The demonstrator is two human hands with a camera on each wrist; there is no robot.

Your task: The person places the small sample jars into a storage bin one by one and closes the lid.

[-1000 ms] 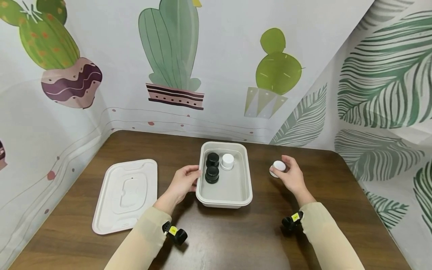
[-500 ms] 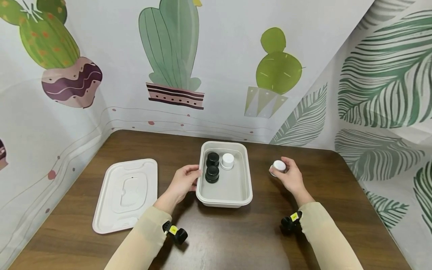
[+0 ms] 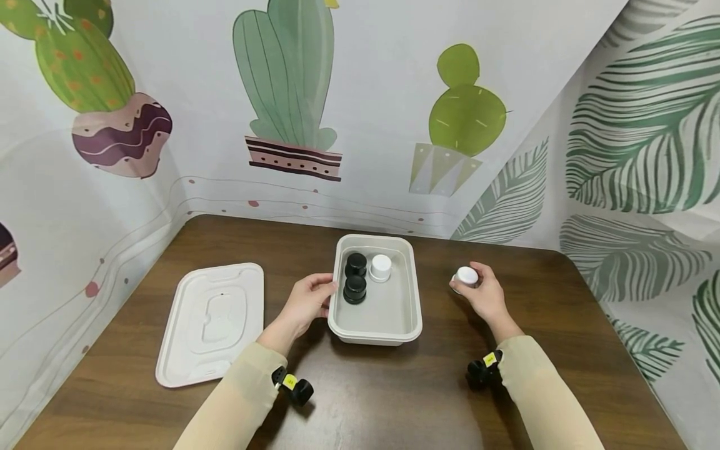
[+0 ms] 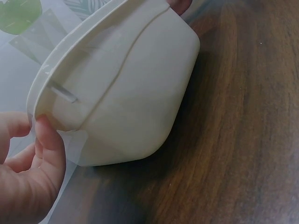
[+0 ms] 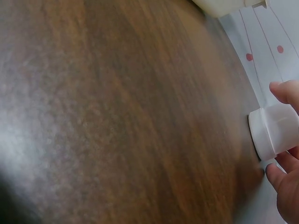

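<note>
In the head view a pale grey plastic box holds two black round jars along its left side and a white round jar beside them. My left hand pinches the box's left rim; the left wrist view shows thumb and fingers at the rim of the box. Off to the right, my right hand holds another white jar between thumb and fingers. In the right wrist view this white jar has its wider end at the tabletop, with fingers around it.
A white lid lies flat on the brown wooden table, left of the box. Behind the table hangs a wall cloth printed with cacti and leaves. Black wrist cameras sit on both sleeves.
The head view shifts very slightly. Both hands, the box and the jars stay practically where they were.
</note>
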